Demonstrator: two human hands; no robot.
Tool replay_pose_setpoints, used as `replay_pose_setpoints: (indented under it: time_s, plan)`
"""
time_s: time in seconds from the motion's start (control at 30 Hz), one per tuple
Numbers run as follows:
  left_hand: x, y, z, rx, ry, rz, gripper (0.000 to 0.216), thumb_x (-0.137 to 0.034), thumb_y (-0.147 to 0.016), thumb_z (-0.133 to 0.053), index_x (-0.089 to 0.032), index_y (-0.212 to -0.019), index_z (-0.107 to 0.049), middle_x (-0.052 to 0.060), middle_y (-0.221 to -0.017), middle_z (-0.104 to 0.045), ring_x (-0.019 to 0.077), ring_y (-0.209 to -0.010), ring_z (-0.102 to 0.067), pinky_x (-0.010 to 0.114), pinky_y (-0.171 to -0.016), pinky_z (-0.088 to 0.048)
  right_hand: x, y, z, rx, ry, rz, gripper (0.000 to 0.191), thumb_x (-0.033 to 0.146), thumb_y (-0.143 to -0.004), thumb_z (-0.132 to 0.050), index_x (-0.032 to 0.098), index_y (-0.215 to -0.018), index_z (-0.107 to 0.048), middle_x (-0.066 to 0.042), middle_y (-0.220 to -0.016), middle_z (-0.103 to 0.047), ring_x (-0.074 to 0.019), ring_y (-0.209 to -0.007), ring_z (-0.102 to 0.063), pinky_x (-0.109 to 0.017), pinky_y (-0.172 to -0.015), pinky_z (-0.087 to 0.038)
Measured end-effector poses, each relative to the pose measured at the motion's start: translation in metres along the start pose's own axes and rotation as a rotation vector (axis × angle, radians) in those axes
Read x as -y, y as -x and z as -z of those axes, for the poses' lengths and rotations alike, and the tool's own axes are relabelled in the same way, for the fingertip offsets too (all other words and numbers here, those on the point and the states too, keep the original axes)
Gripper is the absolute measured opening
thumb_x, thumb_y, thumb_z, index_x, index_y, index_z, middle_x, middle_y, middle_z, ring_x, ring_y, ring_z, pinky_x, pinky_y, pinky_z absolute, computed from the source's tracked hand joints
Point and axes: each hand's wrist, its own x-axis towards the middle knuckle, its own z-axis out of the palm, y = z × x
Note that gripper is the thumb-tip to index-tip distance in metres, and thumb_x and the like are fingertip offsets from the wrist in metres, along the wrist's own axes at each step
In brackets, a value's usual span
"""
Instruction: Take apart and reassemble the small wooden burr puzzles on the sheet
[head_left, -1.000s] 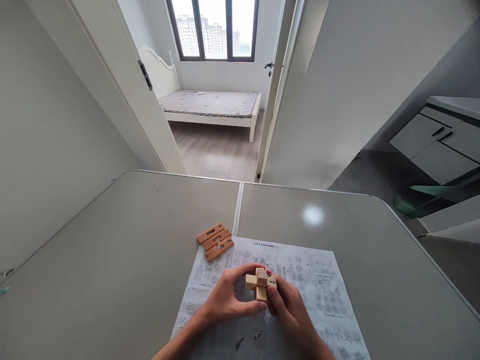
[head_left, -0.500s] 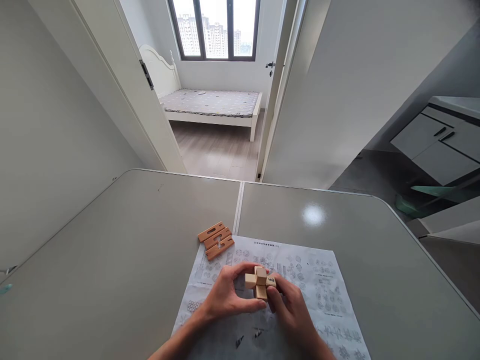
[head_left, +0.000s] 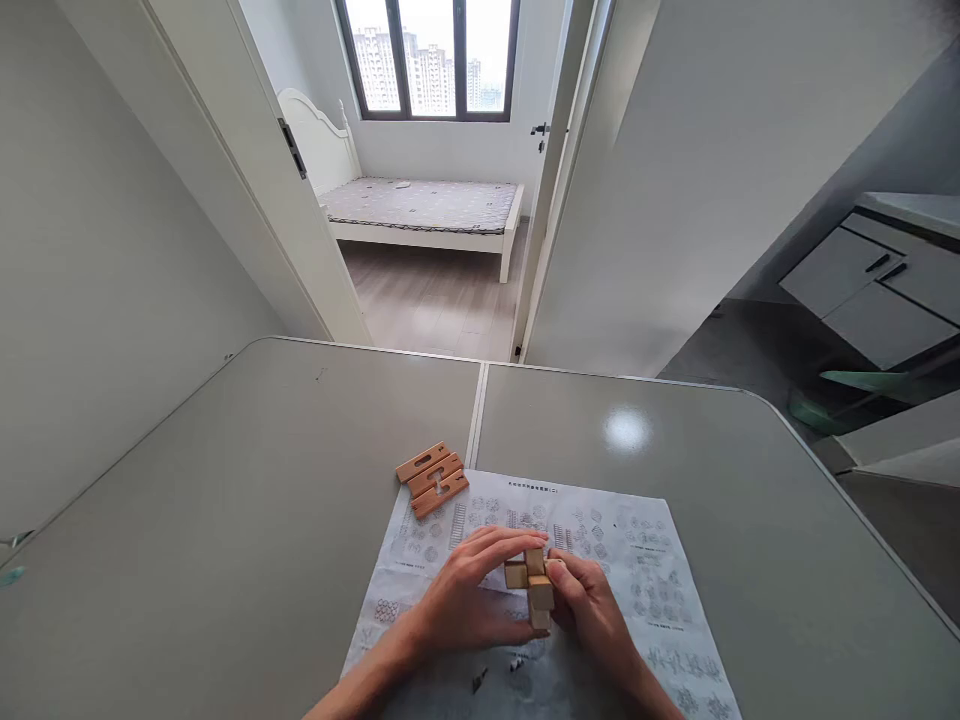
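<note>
Between my two hands is a wooden burr puzzle (head_left: 538, 590), pale blocks crossing one another, held just above a printed sheet (head_left: 682, 570). My left hand (head_left: 472, 590) curves around its left side, fingers at the top and thumb at the bottom. From the right, my right hand (head_left: 589, 600) pinches the end of a block between thumb and fingers, hiding that end. Beyond the left hand lie three reddish-brown wooden pieces (head_left: 433, 480) side by side, with slots or notches and small marks on them. They partly overlap the sheet's upper left corner.
The grey table (head_left: 300, 500) has a pale seam (head_left: 476, 415) running away from me and a rounded rim. Past its far edge, a doorway opens onto a bed (head_left: 427, 205) under a window. White cabinets (head_left: 877, 280) stand at the far right.
The puzzle has turned in my hands and shifted slightly right and nearer to me. A numbered block face that showed before is now covered. The three brown pieces stay put.
</note>
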Motion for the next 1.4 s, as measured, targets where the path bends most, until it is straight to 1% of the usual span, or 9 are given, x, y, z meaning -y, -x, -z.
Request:
replay_pose_setpoints:
  time_s: [0.1, 0.23, 0.37, 0.47, 0.53, 0.7, 0.93, 1.23, 1.4]
  plan:
    - [-0.001, 0.000, 0.003, 0.026, 0.016, 0.042, 0.077, -0.019, -0.070, -0.087, -0.030, -0.142, -0.059, 0.007, -0.143, -0.066, 0.0274, -0.131, -0.063, 0.038, -0.114, -0.050, -0.001, 0.001, 0.000, -0.006, 0.054, 0.054, 0.054, 0.062, -0.098, -0.054, 0.021, -0.064, -0.046, 0.004, -0.054, -0.043, -0.0111, -0.049, -0.035, -0.025, -0.048, -0.028]
    - [-0.001, 0.002, 0.009, 0.058, 0.076, 0.127, 0.086, -0.018, -0.068, -0.085, -0.031, -0.148, -0.054, 0.007, -0.147, -0.063, 0.0296, -0.135, -0.060, 0.040, -0.117, -0.046, -0.003, 0.003, 0.000, 0.002, 0.108, 0.104, 0.050, 0.055, -0.103, -0.050, 0.022, -0.067, -0.047, 0.004, -0.054, -0.045, -0.0117, -0.050, -0.038, -0.026, -0.050, -0.030]
    - [0.003, 0.005, 0.011, 0.036, 0.162, 0.253, 0.075, -0.037, -0.078, -0.082, -0.026, -0.147, -0.054, 0.009, -0.143, -0.065, 0.0316, -0.130, -0.062, 0.042, -0.114, -0.047, -0.003, 0.004, -0.002, 0.027, 0.178, 0.159, 0.044, 0.051, -0.106, -0.049, 0.021, -0.073, -0.051, 0.003, -0.061, -0.050, -0.0132, -0.055, -0.044, -0.027, -0.054, -0.034]
    - [0.003, 0.005, 0.011, 0.023, 0.166, 0.308, 0.060, -0.042, -0.081, -0.080, -0.024, -0.135, -0.062, 0.009, -0.135, -0.071, 0.0314, -0.125, -0.066, 0.042, -0.111, -0.049, 0.000, 0.004, -0.004, 0.046, 0.189, 0.189, 0.041, 0.048, -0.107, -0.047, 0.020, -0.078, -0.053, 0.003, -0.064, -0.051, -0.0138, -0.056, -0.045, -0.027, -0.055, -0.035]
    - [0.001, 0.004, 0.012, 0.013, 0.163, 0.310, 0.053, -0.039, -0.080, -0.080, -0.023, -0.129, -0.065, 0.008, -0.130, -0.073, 0.0306, -0.121, -0.067, 0.040, -0.109, -0.050, 0.002, 0.004, -0.004, 0.059, 0.179, 0.194, 0.040, 0.047, -0.108, -0.046, 0.021, -0.078, -0.053, 0.003, -0.064, -0.050, -0.0136, -0.055, -0.044, -0.027, -0.054, -0.033]
    - [-0.002, 0.002, 0.015, 0.014, 0.181, 0.288, 0.063, -0.029, -0.075, -0.084, -0.025, -0.134, -0.063, 0.007, -0.130, -0.073, 0.0292, -0.119, -0.069, 0.039, -0.109, -0.051, 0.003, 0.004, -0.003, 0.086, 0.206, 0.217, 0.041, 0.046, -0.108, -0.046, 0.021, -0.076, -0.050, 0.003, -0.063, -0.050, -0.0141, -0.057, -0.044, -0.028, -0.057, -0.034]
    - [-0.002, 0.000, 0.018, 0.018, 0.240, 0.251, 0.066, -0.023, -0.070, -0.086, -0.024, -0.133, -0.064, 0.007, -0.127, -0.074, 0.0289, -0.117, -0.070, 0.038, -0.106, -0.054, 0.002, 0.005, -0.003, 0.121, 0.230, 0.213, 0.037, 0.048, -0.108, -0.045, 0.021, -0.084, -0.053, 0.003, -0.067, -0.051, -0.0153, -0.058, -0.045, -0.028, -0.058, -0.034]
    - [-0.001, 0.001, 0.015, -0.004, 0.197, 0.280, 0.068, -0.024, -0.067, -0.090, -0.025, -0.131, -0.066, 0.007, -0.125, -0.075, 0.0289, -0.115, -0.071, 0.038, -0.106, -0.055, 0.004, 0.004, -0.003, 0.098, 0.256, 0.221, 0.039, 0.048, -0.108, -0.045, 0.022, -0.079, -0.051, 0.002, -0.068, -0.052, -0.0155, -0.060, -0.046, -0.028, -0.059, -0.036]
    - [0.003, 0.003, 0.014, 0.001, 0.223, 0.263, 0.073, -0.023, -0.068, -0.090, -0.025, -0.136, -0.064, 0.008, -0.131, -0.073, 0.0304, -0.120, -0.070, 0.039, -0.109, -0.053, 0.001, 0.004, -0.002, 0.099, 0.247, 0.225, 0.039, 0.047, -0.108, -0.046, 0.022, -0.078, -0.050, 0.003, -0.066, -0.050, -0.0144, -0.058, -0.044, -0.028, -0.058, -0.035]
